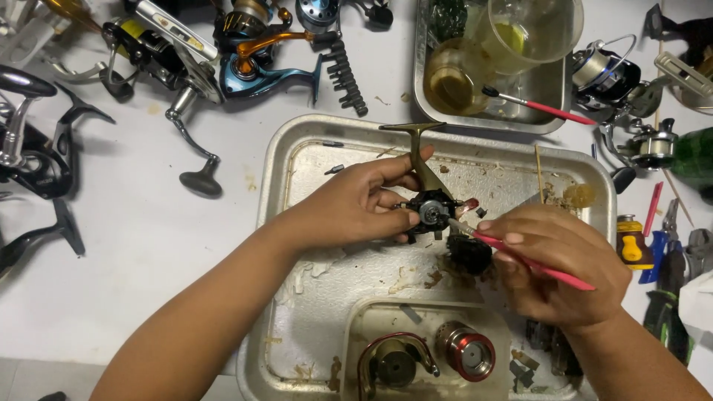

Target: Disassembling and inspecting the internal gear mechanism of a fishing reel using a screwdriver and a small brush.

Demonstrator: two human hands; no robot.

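The left hand is clamped around the black reel body above the centre of the metal tray, while the right hand, just right of it, pinches a red-handled brush with its tip on the body. Risk: the greasy body could slip and drop into the tray, scattering small parts. Around the tray, the white table carries several other reels.
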